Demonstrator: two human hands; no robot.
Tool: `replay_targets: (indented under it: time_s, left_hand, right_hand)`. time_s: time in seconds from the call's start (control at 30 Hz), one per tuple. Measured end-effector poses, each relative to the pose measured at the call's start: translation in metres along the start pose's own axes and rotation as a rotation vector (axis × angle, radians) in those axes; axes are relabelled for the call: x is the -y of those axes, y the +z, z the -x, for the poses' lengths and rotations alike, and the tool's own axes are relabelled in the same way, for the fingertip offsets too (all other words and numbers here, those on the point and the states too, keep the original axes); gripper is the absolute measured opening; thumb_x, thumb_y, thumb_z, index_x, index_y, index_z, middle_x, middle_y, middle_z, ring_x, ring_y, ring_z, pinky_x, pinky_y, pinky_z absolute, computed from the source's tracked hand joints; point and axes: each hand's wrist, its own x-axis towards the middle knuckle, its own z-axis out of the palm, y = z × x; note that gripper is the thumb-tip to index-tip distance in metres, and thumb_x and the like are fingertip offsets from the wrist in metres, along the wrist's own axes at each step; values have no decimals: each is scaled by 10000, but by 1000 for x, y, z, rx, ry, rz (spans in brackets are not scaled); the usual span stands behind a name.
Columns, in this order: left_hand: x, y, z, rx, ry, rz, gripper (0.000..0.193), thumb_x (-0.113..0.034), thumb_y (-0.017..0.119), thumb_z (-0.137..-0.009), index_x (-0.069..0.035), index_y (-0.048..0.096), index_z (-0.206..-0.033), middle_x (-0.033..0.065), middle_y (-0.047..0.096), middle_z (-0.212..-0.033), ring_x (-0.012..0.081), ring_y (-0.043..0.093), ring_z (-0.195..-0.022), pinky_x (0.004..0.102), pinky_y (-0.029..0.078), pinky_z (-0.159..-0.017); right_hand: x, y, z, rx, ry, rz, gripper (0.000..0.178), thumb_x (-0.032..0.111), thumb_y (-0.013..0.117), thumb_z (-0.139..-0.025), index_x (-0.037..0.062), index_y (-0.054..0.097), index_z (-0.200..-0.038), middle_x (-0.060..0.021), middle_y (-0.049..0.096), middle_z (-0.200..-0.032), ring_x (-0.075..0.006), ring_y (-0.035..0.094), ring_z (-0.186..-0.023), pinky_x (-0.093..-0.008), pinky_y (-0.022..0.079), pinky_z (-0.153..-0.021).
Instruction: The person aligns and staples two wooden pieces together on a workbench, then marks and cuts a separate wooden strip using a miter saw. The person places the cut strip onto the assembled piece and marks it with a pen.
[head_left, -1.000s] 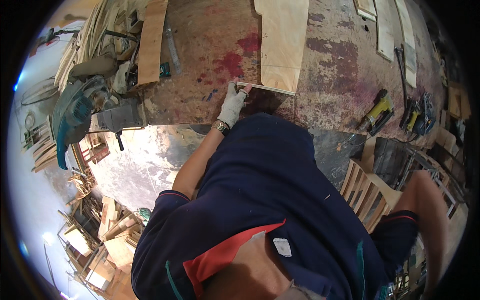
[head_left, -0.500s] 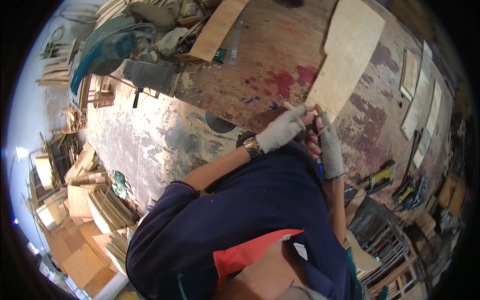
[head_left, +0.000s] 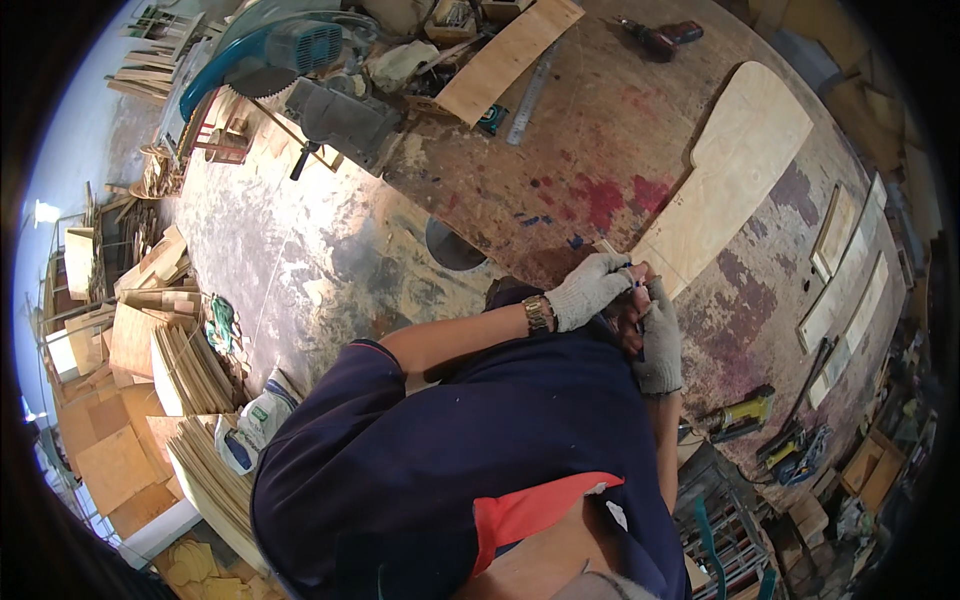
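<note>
Both my hands wear pale grey fingerless gloves and meet close in front of my body, by the narrow near end of a shaped plywood panel (head_left: 735, 165). My left hand (head_left: 590, 293), with a gold watch at the wrist, is closed. A thin pale stick (head_left: 603, 246) pokes out past its fingers. My right hand (head_left: 657, 338) is bent inward, its fingers curled around a slim blue pen-like thing (head_left: 640, 284), mostly hidden. The fingertips of both hands almost touch there.
A red-black drill (head_left: 655, 38), steel ruler (head_left: 532, 95) and flat board (head_left: 510, 60) lie on the stained worktable (head_left: 480, 190). A teal circular-blade saw (head_left: 290, 50) stands far left. Narrow boards (head_left: 845, 270) and a yellow-green tool (head_left: 740, 412) lie right. Wood stacks (head_left: 190, 370) are left.
The view has shifted, so the table's things sit lower and further right, and the drill has come into sight. My hands are still together, and less of the blue thing shows.
</note>
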Motion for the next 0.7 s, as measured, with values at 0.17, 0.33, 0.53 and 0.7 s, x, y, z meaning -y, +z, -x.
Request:
replay_targets:
  time_s: [0.17, 0.33, 0.53, 0.7]
  left_hand:
    - [9, -7, -11, -387, 137, -272, 299, -316, 632, -1045, -19, 654, -1021, 34, 695, -903, 132, 663, -806, 283, 526, -722]
    - [5, -70, -29, -453, 387, 33, 129, -127, 553, -1050, -35, 609, -980, 48, 630, -831, 123, 596, -688, 297, 502, -629]
    - [29, -79, -31, -326, -131, 108, 219, -182, 566, -1071, -58, 550, -1251, -2, 549, -840, 95, 475, -600, 295, 480, -591]
    - [31, -68, -48, -247, -170, -180, 621, -193, 580, -1071, -96, 259, -1593, -10, 588, -1003, 66, 444, -611, 273, 474, -583]
  right_hand:
    - [-9, 14, 7, -165, -435, 728, 724, 47, 591, -983, 133, 292, -1637, -123, 630, -896, -162, 530, -597, -282, 460, -579]
    - [1, -4, 42, -384, -448, 929, 703, 8, 566, -932, 106, 365, -1598, -97, 539, -810, -202, 522, -665, -341, 473, -673]
    - [22, -56, 48, -647, -525, 887, 431, -16, 495, -839, 30, 677, -1227, -80, 542, -789, -161, 514, -675, -319, 442, -646]
    - [1, -92, 36, -799, -407, 748, 294, 53, 559, -882, 4, 727, -1118, -90, 608, -796, -128, 522, -676, -312, 444, -633]
